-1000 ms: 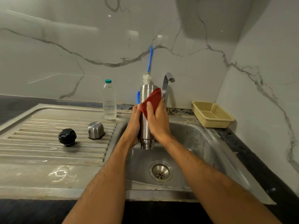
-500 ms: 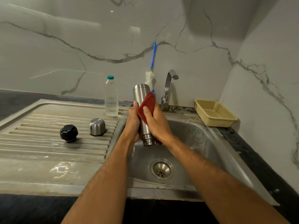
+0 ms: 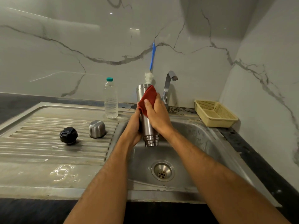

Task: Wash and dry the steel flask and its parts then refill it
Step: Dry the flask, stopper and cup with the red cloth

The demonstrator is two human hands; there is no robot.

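Note:
I hold the steel flask (image 3: 148, 130) upside down over the sink basin (image 3: 194, 143), its threaded mouth pointing down. My left hand (image 3: 135, 126) grips the flask body from the left. My right hand (image 3: 157, 115) presses a red cloth (image 3: 148, 98) around the flask's upper part. On the draining board (image 3: 48, 143) to the left lie the black stopper (image 3: 68, 136) and the steel cup lid (image 3: 97, 128). A clear plastic water bottle (image 3: 111, 99) with a green cap stands behind them.
A tap (image 3: 169, 84) rises behind the flask. A blue-handled bottle brush (image 3: 152, 62) leans on the marble wall. A yellow plastic basket (image 3: 215, 113) sits on the dark counter at the right. Water pools on the board's front part (image 3: 63, 172). The drain (image 3: 162, 170) lies below the flask.
The flask and both hands have shifted slightly, and the red cloth has slid along the flask's upper body under my right hand.

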